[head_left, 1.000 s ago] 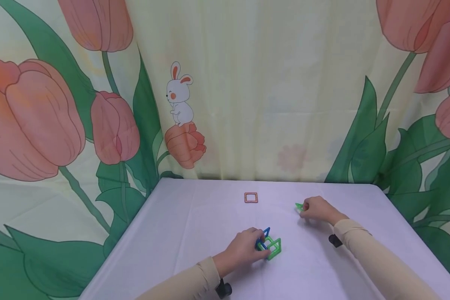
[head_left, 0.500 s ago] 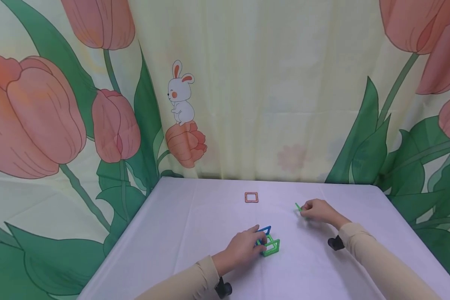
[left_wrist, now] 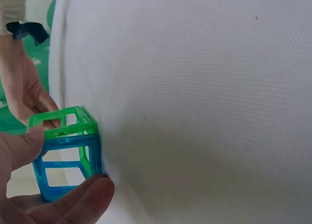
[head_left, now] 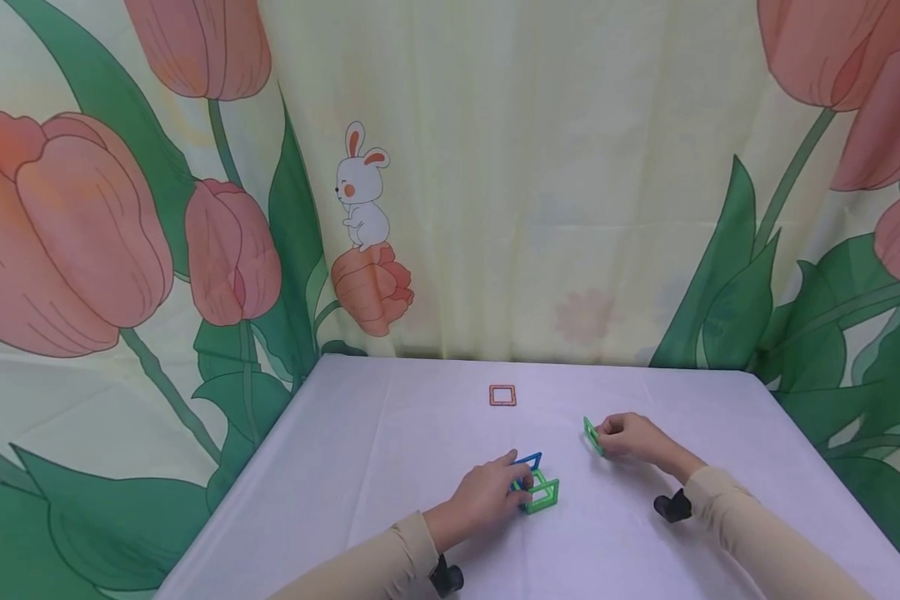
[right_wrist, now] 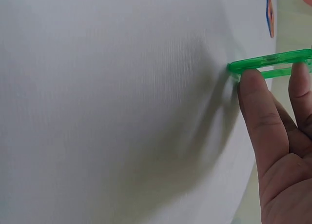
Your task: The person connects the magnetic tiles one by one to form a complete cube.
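My left hand (head_left: pixel 487 496) grips a small open-framed structure of magnetic tiles on the white-covered table. In the left wrist view, its blue tile (left_wrist: pixel 95 158) sits between thumb and fingers, and a green tile (left_wrist: pixel 73 131) joins it along an edge. In the head view, my fingers hide part of the structure. Farther right and back, my right hand (head_left: pixel 641 437) pinches a separate green tile (head_left: pixel 592 437) by its side. That tile stands steeply tilted, turned nearly edge-on in the right wrist view, and its exact outline is hard to tell.
An orange square tile (head_left: pixel 492 396) lies flat toward the back of the table (head_left: pixel 420 433). Behind the table's far edge hangs a curtain (head_left: pixel 480 208) printed with tulips and a rabbit. Dark wrist-worn devices sit below both cuffs.
My right hand has turned the green tile and brought it slightly nearer and to the left. Earlier, my left hand tipped the structure a little lower; it has since stayed still.
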`<state>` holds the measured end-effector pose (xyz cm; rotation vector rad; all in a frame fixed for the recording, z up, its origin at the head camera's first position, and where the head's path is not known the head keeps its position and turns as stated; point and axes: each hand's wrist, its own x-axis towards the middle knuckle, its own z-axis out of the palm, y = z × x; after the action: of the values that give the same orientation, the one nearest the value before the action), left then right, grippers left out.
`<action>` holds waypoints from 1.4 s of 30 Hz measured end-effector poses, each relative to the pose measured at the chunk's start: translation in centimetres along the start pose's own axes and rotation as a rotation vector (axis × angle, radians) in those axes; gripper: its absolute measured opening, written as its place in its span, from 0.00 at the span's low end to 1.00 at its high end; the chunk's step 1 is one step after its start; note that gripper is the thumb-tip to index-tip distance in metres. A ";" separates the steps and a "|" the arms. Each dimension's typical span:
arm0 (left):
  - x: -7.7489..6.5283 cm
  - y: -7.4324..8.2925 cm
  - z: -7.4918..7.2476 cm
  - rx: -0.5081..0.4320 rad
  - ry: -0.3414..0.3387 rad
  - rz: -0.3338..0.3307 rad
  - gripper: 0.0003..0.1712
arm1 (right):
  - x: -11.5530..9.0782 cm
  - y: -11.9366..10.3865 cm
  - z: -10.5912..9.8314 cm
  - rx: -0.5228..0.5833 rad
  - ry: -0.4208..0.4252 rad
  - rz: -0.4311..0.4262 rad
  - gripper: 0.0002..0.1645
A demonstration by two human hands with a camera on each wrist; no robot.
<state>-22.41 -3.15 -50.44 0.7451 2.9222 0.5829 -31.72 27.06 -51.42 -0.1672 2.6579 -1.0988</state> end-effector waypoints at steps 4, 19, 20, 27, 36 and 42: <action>0.0 0.0 0.0 -0.006 -0.009 0.001 0.03 | -0.7 -0.4 0.6 0.013 -0.021 -0.017 0.08; 0.1 0.1 -0.1 -0.017 -0.016 -0.017 0.03 | -3.1 -3.8 3.4 0.073 -0.172 -0.118 0.09; 0.1 0.1 -0.1 -0.020 -0.016 -0.020 0.03 | -3.2 -3.9 3.6 0.078 -0.179 -0.127 0.09; 0.2 0.1 0.1 -0.020 -0.014 -0.020 0.03 | -3.7 -4.5 5.0 0.130 -0.224 -0.159 0.10; 0.3 -0.2 0.4 -0.025 -0.030 -0.007 0.03 | -3.6 -4.3 6.1 0.174 -0.233 -0.151 0.10; 0.1 -0.2 0.1 -0.027 -0.025 -0.005 0.04 | -3.5 -4.2 6.0 0.209 -0.252 -0.178 0.11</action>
<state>-22.55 -3.27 -50.59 0.7368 2.8863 0.6074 -26.61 20.71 -51.87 -0.4752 2.3247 -1.3056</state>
